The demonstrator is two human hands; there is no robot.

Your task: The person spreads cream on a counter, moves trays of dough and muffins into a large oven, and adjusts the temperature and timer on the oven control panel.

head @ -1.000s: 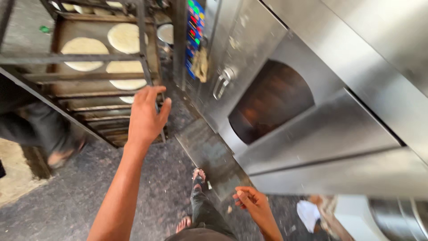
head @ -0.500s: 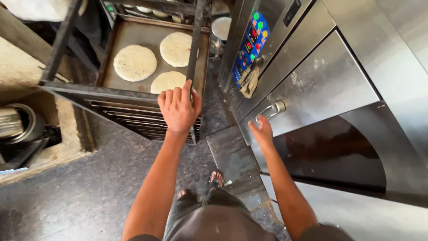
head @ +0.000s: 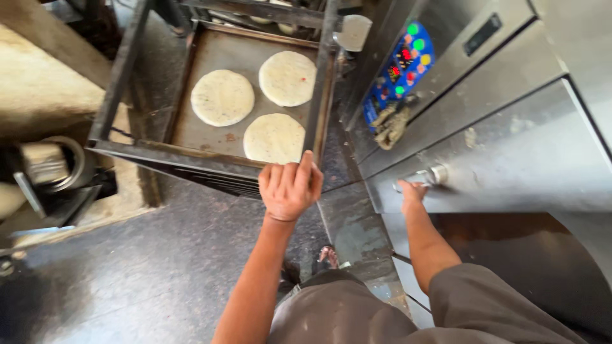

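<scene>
My left hand [head: 290, 188] is up against the front right corner post [head: 317, 121] of a dark metal rack [head: 121, 83], its fingers curled around the post. The rack's top tray [head: 197, 121] carries three round pale flat dough discs [head: 222, 97]. My right hand [head: 411, 191] is closed on the metal handle [head: 433, 174] of a steel oven door [head: 529, 159]. Below that door is a dark glass oven window [head: 510, 255].
A blue control panel [head: 398, 70] with coloured buttons is on the oven front, and a crumpled cloth [head: 390, 124] hangs under it. A round metal machine part [head: 54, 165] stands at the left on a pale ledge [head: 38, 89]. The floor [head: 159, 267] is dark stone; my foot [head: 328, 256] shows below.
My right hand rose from low by my side to the oven door handle and closed on it. My left hand stayed at the rack's corner post.
</scene>
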